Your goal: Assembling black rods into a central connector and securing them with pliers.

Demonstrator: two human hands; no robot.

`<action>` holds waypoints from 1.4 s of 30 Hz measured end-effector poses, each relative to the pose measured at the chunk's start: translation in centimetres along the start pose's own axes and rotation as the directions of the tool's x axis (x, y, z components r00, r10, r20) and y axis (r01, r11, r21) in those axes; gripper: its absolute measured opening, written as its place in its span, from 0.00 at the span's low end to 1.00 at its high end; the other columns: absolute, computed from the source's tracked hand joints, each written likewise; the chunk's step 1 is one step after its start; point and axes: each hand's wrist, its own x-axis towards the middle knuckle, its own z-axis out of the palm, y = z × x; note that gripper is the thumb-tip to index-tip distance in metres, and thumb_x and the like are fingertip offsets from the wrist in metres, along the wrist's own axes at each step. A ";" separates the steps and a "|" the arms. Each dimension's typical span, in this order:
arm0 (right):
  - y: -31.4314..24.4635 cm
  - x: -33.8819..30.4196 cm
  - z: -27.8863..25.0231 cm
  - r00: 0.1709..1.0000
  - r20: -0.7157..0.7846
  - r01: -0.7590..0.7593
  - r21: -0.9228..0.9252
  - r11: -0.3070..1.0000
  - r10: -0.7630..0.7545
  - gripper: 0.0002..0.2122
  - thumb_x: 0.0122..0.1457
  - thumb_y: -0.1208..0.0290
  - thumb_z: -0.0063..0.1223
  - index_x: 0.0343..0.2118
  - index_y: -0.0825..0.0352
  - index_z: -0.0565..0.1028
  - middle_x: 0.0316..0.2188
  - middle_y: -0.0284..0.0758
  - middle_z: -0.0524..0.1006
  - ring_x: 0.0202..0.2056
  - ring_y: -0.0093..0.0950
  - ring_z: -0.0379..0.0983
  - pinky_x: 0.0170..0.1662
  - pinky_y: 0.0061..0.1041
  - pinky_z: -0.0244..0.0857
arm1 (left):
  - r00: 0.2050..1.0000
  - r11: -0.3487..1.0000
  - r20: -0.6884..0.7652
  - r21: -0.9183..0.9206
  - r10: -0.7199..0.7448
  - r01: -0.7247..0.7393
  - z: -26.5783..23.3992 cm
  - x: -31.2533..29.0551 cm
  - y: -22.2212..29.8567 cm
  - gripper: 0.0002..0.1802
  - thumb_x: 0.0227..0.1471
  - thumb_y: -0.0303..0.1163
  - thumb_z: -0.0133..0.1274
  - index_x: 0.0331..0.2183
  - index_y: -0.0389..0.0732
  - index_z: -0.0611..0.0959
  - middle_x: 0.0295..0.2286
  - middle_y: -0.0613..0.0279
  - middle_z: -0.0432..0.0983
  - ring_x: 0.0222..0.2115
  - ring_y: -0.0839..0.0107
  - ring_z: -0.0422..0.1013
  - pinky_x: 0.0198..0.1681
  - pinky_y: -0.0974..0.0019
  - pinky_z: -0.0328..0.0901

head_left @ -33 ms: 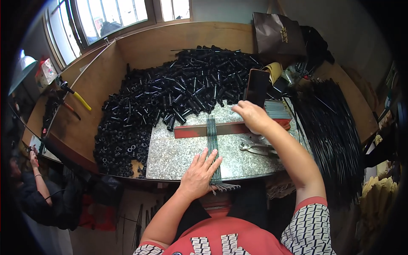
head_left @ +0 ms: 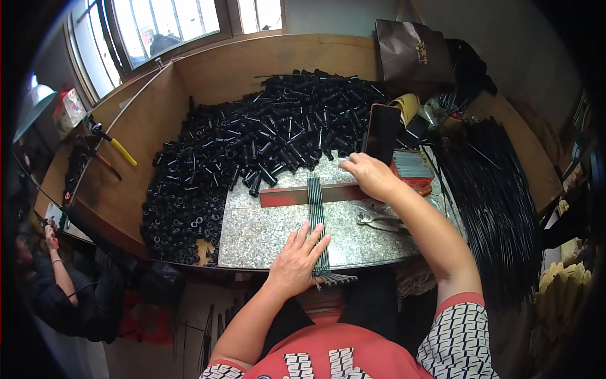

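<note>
Fingers spread, my left hand lies flat across the lower part of a row of thin dark rods on the speckled tabletop. The rods run side by side over a flat red-brown bar. Their hooked or knobbed ends stick out past the table's front edge. Over the bar's right end, my right hand has its fingers drawn together; whatever they may hold is hidden. A pair of pliers rests below the right hand. Just behind that hand stands a dark phone.
A big heap of black tubular parts fills the table's back and left. Long black rods are piled on the right, beside a stack of grey strips. A wooden wall borders the back. Another person's hand shows at far left.
My right hand has shifted slightly left and down over the bar. The left hand and the rods keep their place.
</note>
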 end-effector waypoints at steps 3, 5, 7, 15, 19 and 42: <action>-0.5 0.7 1.9 0.999 -0.021 0.040 -0.031 0.999 -0.041 0.08 0.52 0.74 0.46 0.35 0.62 0.73 0.32 0.40 0.72 0.39 0.38 0.72 0.40 0.35 0.68 | 1.000 1.000 -0.001 -0.005 -0.013 0.013 -0.3 0.1 0.3 0.46 0.41 0.60 0.56 0.55 0.40 0.68 0.56 0.49 0.60 0.58 0.46 0.54 0.58 0.47 0.52; -0.6 0.6 2.7 0.998 -0.044 0.036 -0.026 0.999 -0.038 0.07 0.53 0.73 0.46 0.34 0.63 0.74 0.31 0.40 0.72 0.38 0.38 0.72 0.39 0.35 0.68 | 1.000 1.000 0.008 0.002 -0.011 0.011 -0.4 0.1 0.4 0.46 0.41 0.60 0.56 0.55 0.40 0.68 0.56 0.49 0.60 0.58 0.46 0.54 0.58 0.47 0.52; -0.9 0.6 2.9 0.999 -0.029 0.023 -0.030 0.999 -0.024 0.08 0.52 0.73 0.46 0.35 0.62 0.74 0.31 0.39 0.72 0.38 0.38 0.72 0.39 0.35 0.68 | 1.000 1.000 0.012 -0.015 -0.011 0.011 -0.3 -0.1 0.2 0.46 0.40 0.60 0.56 0.54 0.40 0.68 0.56 0.48 0.60 0.58 0.45 0.54 0.58 0.46 0.52; -0.9 0.9 3.1 1.000 0.003 -0.003 -0.059 0.998 0.003 0.09 0.52 0.75 0.46 0.36 0.62 0.74 0.31 0.38 0.71 0.37 0.37 0.71 0.39 0.34 0.67 | 0.996 0.996 0.068 -0.063 -0.066 0.070 -0.2 -0.1 0.3 0.54 0.29 0.42 0.68 0.58 0.45 0.62 0.59 0.53 0.55 0.60 0.50 0.50 0.61 0.50 0.50; -1.0 0.9 3.1 1.000 -0.008 -0.002 -0.040 0.999 0.002 0.09 0.51 0.75 0.46 0.36 0.62 0.74 0.31 0.38 0.71 0.37 0.37 0.71 0.39 0.34 0.67 | 0.995 0.997 0.077 -0.037 -0.061 0.064 -0.1 0.0 0.0 0.54 0.29 0.41 0.68 0.59 0.45 0.62 0.59 0.52 0.55 0.60 0.50 0.51 0.61 0.50 0.50; -1.1 1.1 3.4 1.000 -0.026 0.011 -0.031 0.999 -0.012 0.11 0.52 0.75 0.46 0.39 0.61 0.75 0.31 0.38 0.71 0.37 0.37 0.71 0.39 0.34 0.66 | 1.000 1.000 0.011 0.001 -0.007 0.007 0.2 -0.2 -0.1 0.45 0.43 0.61 0.53 0.55 0.40 0.68 0.57 0.47 0.59 0.58 0.46 0.54 0.58 0.48 0.53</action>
